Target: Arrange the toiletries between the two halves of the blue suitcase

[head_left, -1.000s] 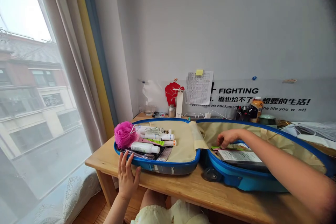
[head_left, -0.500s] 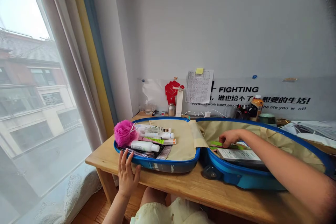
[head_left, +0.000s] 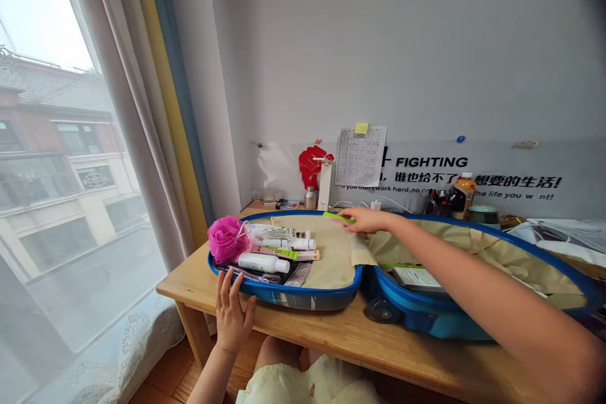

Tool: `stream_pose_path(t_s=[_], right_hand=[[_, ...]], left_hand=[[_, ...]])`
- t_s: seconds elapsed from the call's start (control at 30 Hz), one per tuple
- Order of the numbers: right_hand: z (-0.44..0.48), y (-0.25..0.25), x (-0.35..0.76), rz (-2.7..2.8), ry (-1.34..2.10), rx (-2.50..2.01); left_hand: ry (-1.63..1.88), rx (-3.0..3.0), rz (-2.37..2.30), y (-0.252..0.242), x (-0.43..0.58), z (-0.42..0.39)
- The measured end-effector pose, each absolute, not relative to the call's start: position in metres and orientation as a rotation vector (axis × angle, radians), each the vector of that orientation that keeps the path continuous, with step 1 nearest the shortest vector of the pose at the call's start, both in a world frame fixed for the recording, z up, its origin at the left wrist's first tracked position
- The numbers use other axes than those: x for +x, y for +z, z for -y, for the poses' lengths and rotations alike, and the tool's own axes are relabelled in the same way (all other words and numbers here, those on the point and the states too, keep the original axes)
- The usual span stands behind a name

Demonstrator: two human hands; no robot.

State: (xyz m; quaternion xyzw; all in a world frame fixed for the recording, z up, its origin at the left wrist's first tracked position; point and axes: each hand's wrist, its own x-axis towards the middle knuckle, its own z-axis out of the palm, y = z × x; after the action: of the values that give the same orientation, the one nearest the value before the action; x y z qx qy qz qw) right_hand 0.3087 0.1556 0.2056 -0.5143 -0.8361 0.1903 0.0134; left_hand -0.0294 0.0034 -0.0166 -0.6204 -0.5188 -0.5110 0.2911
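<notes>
An open blue suitcase (head_left: 303,300) lies on the wooden table. My right hand (head_left: 367,220) is closed on a slim bright-green item (head_left: 338,218), held above the back of the left half near the hinge; its kind is unclear. My left hand (head_left: 233,312) rests with fingers spread against the front rim of the left half. Inside that half are a pink bath puff (head_left: 228,238), a white bottle (head_left: 263,263), a pink-and-green tube (head_left: 277,253), a white tube (head_left: 290,244) and other small toiletries. A printed box (head_left: 416,278) lies in the right half, partly behind my right forearm.
Along the wall stand a small metal bottle (head_left: 310,197), an orange drink bottle (head_left: 463,194) and a green pot (head_left: 483,214). A white charger (head_left: 375,204) with cables lies behind the suitcase. A curtained window is on the left.
My right hand has lifted the slim green item out of the right half and carried it left over the other half. My left hand stays on the rim.
</notes>
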Motion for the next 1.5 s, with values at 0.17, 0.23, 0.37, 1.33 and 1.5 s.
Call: stream_pose_path(t_s=[0.17,0.23,0.37,1.33,1.5], right_hand=[[-0.152,0.198,0.220,2.885,0.547,-1.340],[-0.152,0.191,0.191,2.940,0.494,-1.237],[-0.153,0.177,0.150,2.985,0.401,-1.046],[-0.169,0.168,0.401,2.634,0.772,-1.867],[-0.165,0.148,0.414,2.606,0.849,-2.018]], left_hand=[[-1.362,-1.656,1.386,-0.017,-0.030,-0.004],[-1.364,-1.653,1.386,-0.017,-0.029,-0.004],[-1.364,-1.652,1.399,-0.016,-0.028,-0.004],[-1.368,-1.660,1.376,-0.017,-0.030,-0.004],[-1.368,-1.666,1.374,-0.017,-0.030,-0.003]])
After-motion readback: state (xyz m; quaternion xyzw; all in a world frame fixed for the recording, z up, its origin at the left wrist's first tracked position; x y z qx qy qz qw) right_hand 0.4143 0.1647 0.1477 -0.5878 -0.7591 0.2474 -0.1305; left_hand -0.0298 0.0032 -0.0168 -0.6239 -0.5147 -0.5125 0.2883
